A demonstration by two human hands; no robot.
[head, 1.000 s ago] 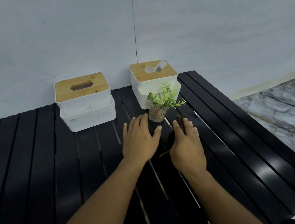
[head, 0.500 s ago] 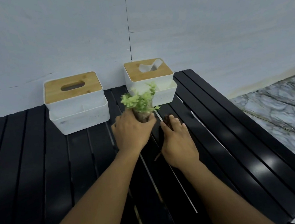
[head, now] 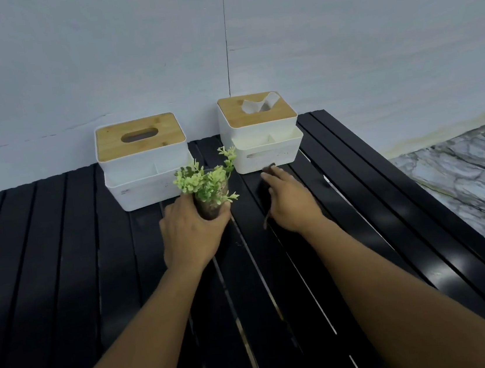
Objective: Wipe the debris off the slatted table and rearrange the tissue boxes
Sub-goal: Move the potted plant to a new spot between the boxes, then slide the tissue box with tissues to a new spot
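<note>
Hands work low over the black slatted table (head: pixel 62 267). The left hand (head: pixel 191 239) has its fingers curled tight around a small potted plant (head: pixel 209 188), gripping the pot while the green sprigs stick up above the knuckles; whether the pot is lifted or resting on the slats I cannot tell. The right hand (head: pixel 291 205) lies palm down with fingers stretched forward and nearly flat, pressing a dark cloth (head: pixel 261 189) against the slats, its fingertips just short of the right tissue box (head: pixel 261 132). That box is white with a wooden lid and a tissue poking out of the slot, and it stands at the table's far edge against the pale wall (head: pixel 339 34). The left tissue box (head: pixel 144 162), same make, its slot showing no tissue, stands beside it, a gap between them, just beyond the plant. Marbled floor (head: pixel 473 180) shows off to the right.
</note>
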